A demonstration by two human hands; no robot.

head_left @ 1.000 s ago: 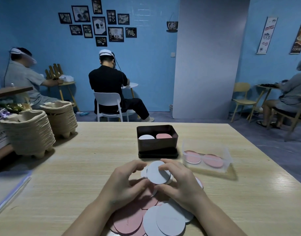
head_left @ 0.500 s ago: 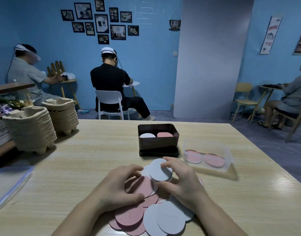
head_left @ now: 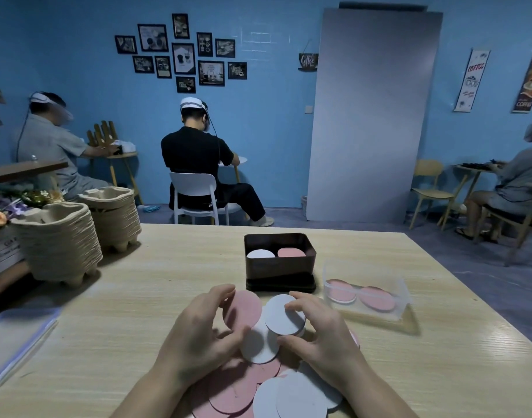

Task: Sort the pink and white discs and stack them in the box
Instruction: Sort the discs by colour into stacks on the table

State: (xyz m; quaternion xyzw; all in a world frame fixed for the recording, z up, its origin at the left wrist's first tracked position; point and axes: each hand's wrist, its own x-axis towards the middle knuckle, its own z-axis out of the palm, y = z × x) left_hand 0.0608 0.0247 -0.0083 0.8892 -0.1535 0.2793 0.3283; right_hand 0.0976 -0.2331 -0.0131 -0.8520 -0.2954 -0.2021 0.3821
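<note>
A heap of pink discs (head_left: 237,387) and white discs (head_left: 301,396) lies on the wooden table (head_left: 138,297) right in front of me. My right hand (head_left: 322,336) grips a small stack of white discs (head_left: 284,315) by its edge, just above the heap. My left hand (head_left: 198,330) holds a pink disc (head_left: 245,309), with another white disc (head_left: 257,345) under its thumb. Beyond the hands stands the dark box (head_left: 280,267), holding one white stack on the left and one pink stack on the right.
A clear plastic tub (head_left: 367,309) with two pink discs sits right of the box. Two stacks of pulp trays (head_left: 60,245) stand at the far left, and a clear lid (head_left: 14,342) lies at the left edge. Other people sit at tables behind.
My left hand has lifted a pink disc out from under the white ones and raised it toward the box. My right hand keeps its white stack, shifted slightly right.
</note>
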